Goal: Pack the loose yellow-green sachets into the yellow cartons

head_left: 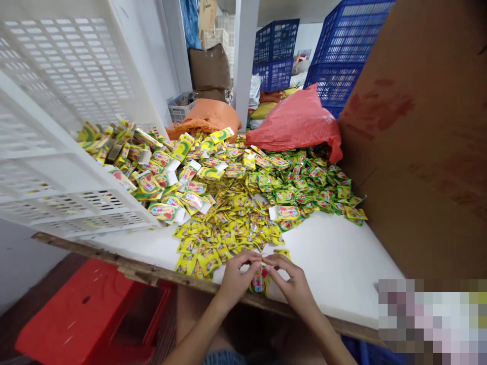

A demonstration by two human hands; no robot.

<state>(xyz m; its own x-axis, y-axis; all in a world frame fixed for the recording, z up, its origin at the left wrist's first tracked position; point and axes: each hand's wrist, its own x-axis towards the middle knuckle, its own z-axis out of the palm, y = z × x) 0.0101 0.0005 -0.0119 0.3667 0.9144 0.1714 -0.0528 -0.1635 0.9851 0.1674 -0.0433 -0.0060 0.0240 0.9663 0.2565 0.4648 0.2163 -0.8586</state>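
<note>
At the table's front edge, both my hands pinch the top end of a small printed candy box [259, 282], yellow and green with red fruit pictures. My left hand [239, 276] has thumb and forefinger closed on its left side. Opposite it, my right hand [288, 280] grips the right side, and the fingertips nearly meet over the top. Fingers partly cover that end, so its flaps are hard to see. Just beyond lie many yellow sachets [232, 223] in a heap. A single box with a white open flap [284, 212] rests farther up, beside green sachets [304, 182].
A tipped white crate [125, 177] at the left spills open-ended boxes [163, 185]. An orange sack [213, 115] and a red sack [300, 119] lie behind the piles. Tall cardboard [411, 126] walls the right side. A red stool [76, 309] stands below left.
</note>
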